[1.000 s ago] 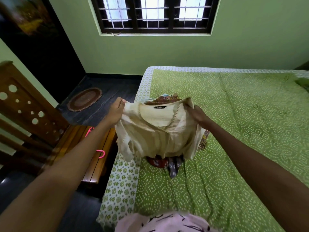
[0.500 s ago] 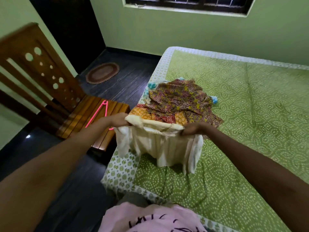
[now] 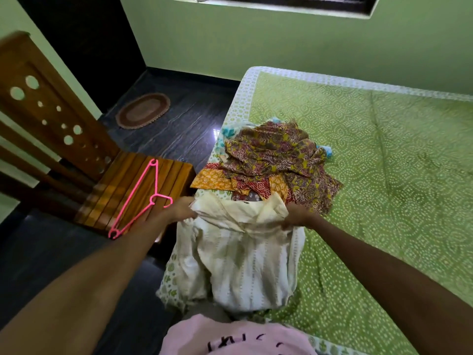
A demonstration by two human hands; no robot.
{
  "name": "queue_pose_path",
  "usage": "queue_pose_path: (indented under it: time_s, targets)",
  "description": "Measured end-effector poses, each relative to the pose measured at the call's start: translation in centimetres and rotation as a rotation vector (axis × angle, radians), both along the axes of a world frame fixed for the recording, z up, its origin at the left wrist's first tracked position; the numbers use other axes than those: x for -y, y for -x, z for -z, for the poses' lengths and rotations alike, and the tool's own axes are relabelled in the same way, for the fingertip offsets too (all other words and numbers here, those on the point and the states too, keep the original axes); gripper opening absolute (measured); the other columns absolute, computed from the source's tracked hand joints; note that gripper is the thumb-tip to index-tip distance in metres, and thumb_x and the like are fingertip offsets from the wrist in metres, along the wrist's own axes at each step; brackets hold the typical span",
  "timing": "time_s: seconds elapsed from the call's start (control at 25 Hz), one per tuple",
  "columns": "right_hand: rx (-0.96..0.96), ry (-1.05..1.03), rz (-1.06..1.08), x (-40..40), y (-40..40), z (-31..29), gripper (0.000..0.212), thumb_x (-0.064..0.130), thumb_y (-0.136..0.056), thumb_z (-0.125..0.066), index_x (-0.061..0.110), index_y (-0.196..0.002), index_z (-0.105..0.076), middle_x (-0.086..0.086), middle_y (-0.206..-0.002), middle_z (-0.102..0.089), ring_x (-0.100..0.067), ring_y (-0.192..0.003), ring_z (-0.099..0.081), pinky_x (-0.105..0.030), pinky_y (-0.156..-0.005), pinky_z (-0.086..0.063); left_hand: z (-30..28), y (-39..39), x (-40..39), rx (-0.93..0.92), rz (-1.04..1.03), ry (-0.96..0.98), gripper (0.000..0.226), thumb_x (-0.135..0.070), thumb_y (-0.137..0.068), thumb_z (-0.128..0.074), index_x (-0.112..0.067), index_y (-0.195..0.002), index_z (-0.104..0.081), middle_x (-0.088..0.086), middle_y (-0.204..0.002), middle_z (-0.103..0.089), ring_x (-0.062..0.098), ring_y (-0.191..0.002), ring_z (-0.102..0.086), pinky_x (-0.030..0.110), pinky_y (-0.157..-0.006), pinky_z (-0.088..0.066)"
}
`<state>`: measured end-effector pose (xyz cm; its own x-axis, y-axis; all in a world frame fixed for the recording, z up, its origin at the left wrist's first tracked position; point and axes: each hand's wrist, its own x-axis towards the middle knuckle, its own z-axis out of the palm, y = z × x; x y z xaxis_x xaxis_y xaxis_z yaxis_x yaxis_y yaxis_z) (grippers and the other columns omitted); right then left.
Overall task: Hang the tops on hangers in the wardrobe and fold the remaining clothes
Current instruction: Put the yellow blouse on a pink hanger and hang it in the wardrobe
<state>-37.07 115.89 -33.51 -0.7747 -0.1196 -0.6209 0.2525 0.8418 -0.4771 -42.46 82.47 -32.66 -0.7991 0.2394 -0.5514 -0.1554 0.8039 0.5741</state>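
Laying the cream embroidered cotton top (image 3: 243, 254) flat on the green dotted bed (image 3: 384, 201) works best kept taut: left hand (image 3: 180, 210) and right hand (image 3: 297, 217) each pinch a shoulder; pink plastic hanger (image 3: 143, 201) lies left.

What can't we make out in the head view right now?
- Left hand fingertips: buried in the cream top; grip detail hidden.
- Right hand fingers: same, folded into the cloth.
- Pink hanger: near end crossed by the left forearm.
- Clothes pile: lower garments covered.
- Wardrobe: not in view.
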Motion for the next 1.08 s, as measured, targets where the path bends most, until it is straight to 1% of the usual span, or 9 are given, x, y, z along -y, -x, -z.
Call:
queue_pose_path:
  time_s: [0.08, 0.2, 0.36, 0.48, 0.6, 0.72, 0.92, 1.0, 1.08]
  targets:
    - [0.025, -0.093, -0.044, 0.0, 1.2, 1.8, 0.016, 0.000, -0.075, -0.069, -0.005, -0.090, -0.065, -0.012, -0.083, -0.058, -0.017, -0.076, -0.050, -0.022, -0.053, -0.036, 2.6, 1.3, 0.9, 0.060, 0.033, 0.022, 0.024, -0.003, -0.077, -0.071, 0.001, -0.098, -0.061, 0.019, -0.099, -0.063, 0.025, -0.084, -0.059, 0.032, -0.070, -0.049]
    - [0.146, -0.154, -0.079, -1.0, 4.2, 3.8, 0.023, 0.002, -0.078, -0.065, -0.010, -0.097, -0.066, -0.015, -0.087, -0.062, -0.017, -0.076, -0.052, -0.023, -0.061, -0.037, 5.3, 4.1, 1.1, 0.116, 0.020, -0.039, 0.031, -0.006, -0.076, -0.075, 0.006, -0.103, -0.064, 0.019, -0.105, -0.066, 0.031, -0.099, -0.061, 0.038, -0.082, -0.049]
    - [-0.219, -0.309, 0.455, -1.2, 8.8, 5.6, 0.014, 0.009, -0.088, -0.054, -0.002, -0.093, -0.059, -0.014, -0.083, -0.057, -0.028, -0.082, -0.057, -0.026, -0.059, -0.037, 8.0, 9.8, -0.2, -0.102, -0.270, -0.153, 0.021, -0.004, -0.082, -0.069, 0.000, -0.099, -0.057, 0.016, -0.096, -0.058, 0.028, -0.091, -0.056, 0.033, -0.075, -0.041]
    - [-0.317, -0.374, 0.584, 2.1, 10.5, 8.5, 0.028, 0.011, -0.085, -0.059, -0.001, -0.109, -0.053, -0.018, -0.106, -0.056, -0.033, -0.101, -0.053, -0.037, -0.080, -0.043, 10.5, 12.8, -0.8, -0.002, -0.443, -0.295, 0.050, -0.008, -0.084, -0.067, -0.001, -0.129, -0.045, 0.012, -0.123, -0.051, 0.027, -0.114, -0.049, 0.039, -0.093, -0.042]
    - [-0.247, -0.212, 0.458, 7.9, 10.8, 12.0, 0.033, 0.007, -0.084, -0.059, -0.002, -0.115, -0.054, -0.019, -0.116, -0.055, -0.033, -0.109, -0.051, -0.036, -0.087, -0.040, 13.0, 12.3, 0.6, 0.101, -0.464, -0.286, 0.056, -0.008, -0.083, -0.068, -0.002, -0.133, -0.042, 0.013, -0.134, -0.047, 0.030, -0.124, -0.045, 0.042, -0.100, -0.041]
    - [-0.172, -0.053, 0.330, 15.7, 12.0, 15.1, 0.019, 0.005, -0.083, -0.058, 0.000, -0.102, -0.061, -0.017, -0.106, -0.063, -0.031, -0.102, -0.057, -0.032, -0.082, -0.041, 14.9, 10.5, 4.7, 0.153, -0.590, -0.265, 0.051, -0.010, -0.083, -0.068, -0.003, -0.128, -0.045, 0.006, -0.123, -0.049, 0.024, -0.117, -0.047, 0.035, -0.094, -0.040]
    - [0.009, 0.162, 0.081, 30.6, 16.5, 17.9, 0.014, 0.004, -0.083, -0.053, 0.005, -0.086, -0.067, -0.016, -0.095, -0.069, -0.031, -0.095, -0.062, -0.033, -0.080, -0.046, 19.4, 8.1, 14.3, 0.082, -0.715, -0.120, 0.049, -0.001, -0.087, -0.057, -0.003, -0.134, -0.042, 0.012, -0.135, -0.043, 0.028, -0.123, -0.045, 0.035, -0.099, -0.039]
    - [0.011, 0.176, 0.010, 35.6, 18.6, 19.5, 0.017, 0.003, -0.084, -0.052, 0.006, -0.096, -0.064, -0.019, -0.105, -0.064, -0.034, -0.102, -0.059, -0.035, -0.080, -0.046, 21.5, 8.2, 18.6, 0.044, -0.706, 0.017, 0.049, -0.007, -0.090, -0.055, -0.005, -0.136, -0.041, 0.012, -0.144, -0.035, 0.030, -0.127, -0.042, 0.039, -0.101, -0.039]
    - [-0.004, 0.120, -0.113, 39.2, 20.8, 21.7, 0.038, 0.007, -0.087, -0.053, 0.002, -0.125, -0.049, -0.020, -0.126, -0.051, -0.035, -0.117, -0.048, -0.038, -0.090, -0.042, 23.8, 8.6, 22.9, 0.021, -0.679, 0.162, 0.057, -0.017, -0.090, -0.056, -0.009, -0.143, -0.034, 0.011, -0.153, -0.022, 0.034, -0.131, -0.038, 0.046, -0.103, -0.039]
